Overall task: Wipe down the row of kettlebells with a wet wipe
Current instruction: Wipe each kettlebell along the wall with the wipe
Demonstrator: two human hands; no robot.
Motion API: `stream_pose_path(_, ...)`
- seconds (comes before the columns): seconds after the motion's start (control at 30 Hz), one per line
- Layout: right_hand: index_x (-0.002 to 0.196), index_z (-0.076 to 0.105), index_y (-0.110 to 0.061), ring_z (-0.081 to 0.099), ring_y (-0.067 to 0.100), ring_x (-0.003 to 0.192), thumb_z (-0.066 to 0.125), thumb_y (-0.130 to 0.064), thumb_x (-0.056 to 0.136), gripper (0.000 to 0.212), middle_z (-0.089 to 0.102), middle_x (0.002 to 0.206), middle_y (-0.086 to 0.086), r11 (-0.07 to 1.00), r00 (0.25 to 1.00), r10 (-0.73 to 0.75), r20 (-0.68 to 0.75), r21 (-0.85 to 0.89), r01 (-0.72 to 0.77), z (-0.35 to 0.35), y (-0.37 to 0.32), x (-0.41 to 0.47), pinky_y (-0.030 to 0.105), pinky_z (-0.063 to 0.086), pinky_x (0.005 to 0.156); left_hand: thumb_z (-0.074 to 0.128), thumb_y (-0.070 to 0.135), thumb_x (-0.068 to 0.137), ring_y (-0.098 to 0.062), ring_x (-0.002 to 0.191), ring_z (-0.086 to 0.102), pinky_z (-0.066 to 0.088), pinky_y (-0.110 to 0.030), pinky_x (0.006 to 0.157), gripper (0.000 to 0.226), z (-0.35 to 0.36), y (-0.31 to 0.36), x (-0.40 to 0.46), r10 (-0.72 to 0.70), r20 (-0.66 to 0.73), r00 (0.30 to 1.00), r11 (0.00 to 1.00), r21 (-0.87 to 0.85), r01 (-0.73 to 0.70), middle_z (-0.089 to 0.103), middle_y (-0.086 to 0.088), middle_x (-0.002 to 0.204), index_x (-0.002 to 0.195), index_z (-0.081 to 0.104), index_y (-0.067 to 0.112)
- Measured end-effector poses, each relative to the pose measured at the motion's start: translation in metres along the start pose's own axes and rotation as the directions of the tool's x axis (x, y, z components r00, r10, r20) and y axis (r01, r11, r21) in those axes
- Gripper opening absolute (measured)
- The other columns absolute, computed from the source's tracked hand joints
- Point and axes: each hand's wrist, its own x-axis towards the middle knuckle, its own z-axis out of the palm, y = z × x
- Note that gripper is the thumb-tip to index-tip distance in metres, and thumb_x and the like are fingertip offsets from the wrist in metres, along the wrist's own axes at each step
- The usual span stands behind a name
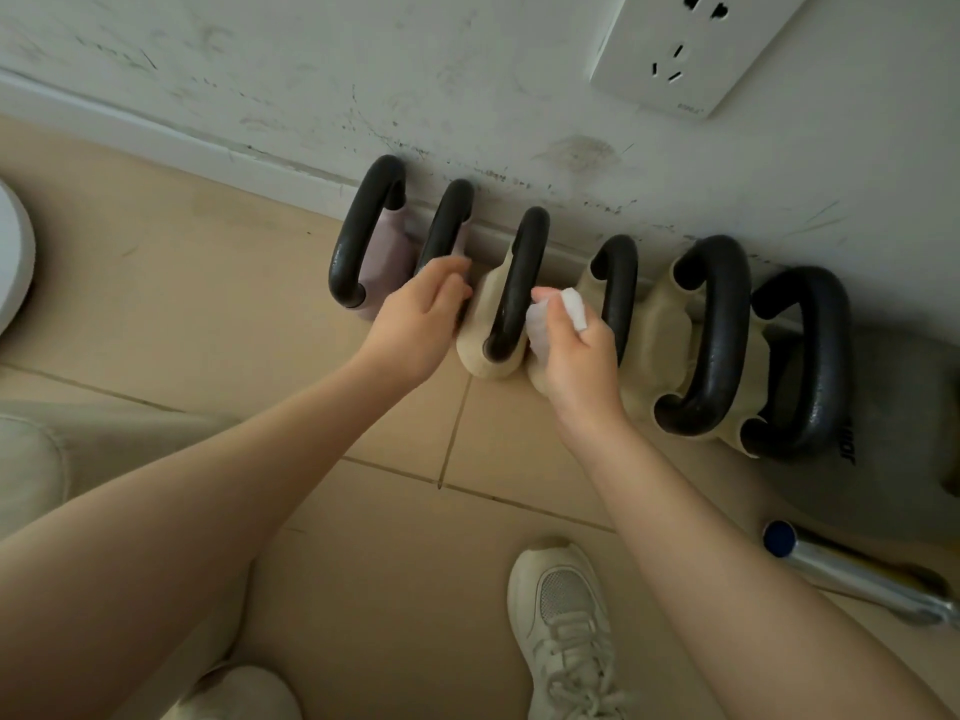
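6 kettlebells [714,335] stand in a row on the tiled floor [260,304], against a scuffed white wall [311,70], black handles up. The left hand [415,324] curls its fingers around the handle of the 2nd bell [444,226] from the left. The right hand [571,350] is closed on a white wipe [574,308], bunched between thumb and fingers, touching the body of the 4th bell [618,288] just beside the 3rd bell [514,288]. The grey bell [883,407] at far right carries dark lettering, too partial to read. A socket [691,49] on the wall has small print, illegible. A shoe [566,631] and a metal bar [852,574] lie near.
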Motion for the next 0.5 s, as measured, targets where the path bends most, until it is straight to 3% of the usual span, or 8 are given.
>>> stream_pose_path(0.07,0.100,0.066,-0.025,0.054,0.003,0.088,0.039,-0.030,0.098,0.027,0.062,0.095,-0.007,0.993,0.993,0.068,0.097,0.090,-0.077,-0.011,-0.009,-0.002,0.016,0.043,0.077,0.038,0.020,0.098,-0.011,0.105,0.054,0.042,-0.020,0.091,0.032,0.004,0.002,-0.004,0.212,0.052,0.976,0.970,0.111,-0.216,0.059,0.001,0.111,0.125,0.054,0.019)
stream_pose_path(0.13,0.092,0.066,-0.030,0.053,0.009,0.090,0.040,-0.035,0.097,0.027,0.060,0.094,-0.004,0.977,0.972,0.132,0.197,0.138,-0.160,-0.021,-0.015,-0.005,0.023,0.043,0.080,0.041,0.020,0.097,-0.008,0.100,0.055,0.042,-0.013,0.088,0.030,0.013,0.009,-0.008,0.288,0.137,0.948,0.941,0.142,-0.306,0.061,0.000,0.110,0.123,0.057,0.019)
stream_pose_path(0.2,0.102,0.064,-0.028,0.054,0.013,0.096,0.039,-0.041,0.097,0.028,0.061,0.099,-0.002,0.970,0.953,0.158,0.260,0.142,-0.199,-0.028,-0.016,-0.007,0.029,0.044,0.088,0.046,0.021,0.096,0.005,0.088,0.057,0.043,-0.006,0.078,0.027,0.023,0.016,-0.014,0.264,0.211,0.941,0.949,0.120,-0.293,0.064,0.006,0.099,0.119,0.059,0.016)
stream_pose_path(0.27,0.119,0.055,-0.024,0.058,0.010,0.100,0.036,-0.041,0.098,0.033,0.062,0.107,-0.001,0.957,0.944,0.173,0.281,0.179,-0.229,-0.034,-0.012,-0.009,0.025,0.048,0.088,0.052,0.022,0.093,0.009,0.074,0.059,0.045,-0.006,0.069,0.023,0.033,0.022,-0.018,0.209,0.290,0.934,0.973,0.034,-0.228,0.064,0.011,0.086,0.111,0.061,0.012)
stream_pose_path(0.33,0.141,0.032,-0.025,0.057,0.010,0.109,0.034,-0.041,0.098,0.045,0.056,0.128,0.002,0.957,0.943,0.167,0.288,0.182,-0.225,-0.040,-0.008,-0.010,0.021,0.050,0.087,0.058,0.021,0.090,0.005,0.064,0.060,0.047,-0.010,0.064,0.018,0.042,0.026,-0.021,0.164,0.321,0.933,0.986,-0.056,-0.154,0.065,0.007,0.078,0.101,0.062,0.007)
stream_pose_path(0.37,0.145,0.023,-0.031,0.053,0.012,0.116,0.034,-0.041,0.098,0.049,0.048,0.137,0.003,0.968,0.943,0.150,0.296,0.148,-0.200,-0.044,-0.007,-0.010,0.026,0.048,0.094,0.059,0.021,0.090,0.004,0.060,0.059,0.047,-0.012,0.062,0.016,0.044,0.028,-0.023,0.152,0.312,0.938,0.988,-0.080,-0.133,0.063,0.005,0.074,0.095,0.062,0.007)
stream_pose_path(0.43,0.139,0.032,-0.036,0.049,0.017,0.122,0.039,-0.043,0.096,0.044,0.046,0.139,0.001,0.988,0.941,0.113,0.319,0.063,-0.140,-0.053,-0.008,-0.012,0.040,0.043,0.103,0.058,0.024,0.090,-0.001,0.064,0.056,0.047,-0.016,0.064,0.015,0.047,0.033,-0.025,0.127,0.313,0.941,0.989,-0.107,-0.098,0.061,0.001,0.074,0.090,0.061,0.009)
stream_pose_path(0.5,0.120,0.055,-0.028,0.056,0.014,0.111,0.050,-0.043,0.090,0.034,0.060,0.119,-0.002,0.996,0.947,0.067,0.315,0.043,-0.085,-0.064,-0.014,-0.011,0.038,0.045,0.100,0.057,0.024,0.091,-0.012,0.077,0.057,0.049,-0.027,0.076,0.014,0.045,0.038,-0.025,0.081,0.350,0.933,0.985,-0.170,-0.022,0.061,-0.004,0.082,0.089,0.060,0.010)
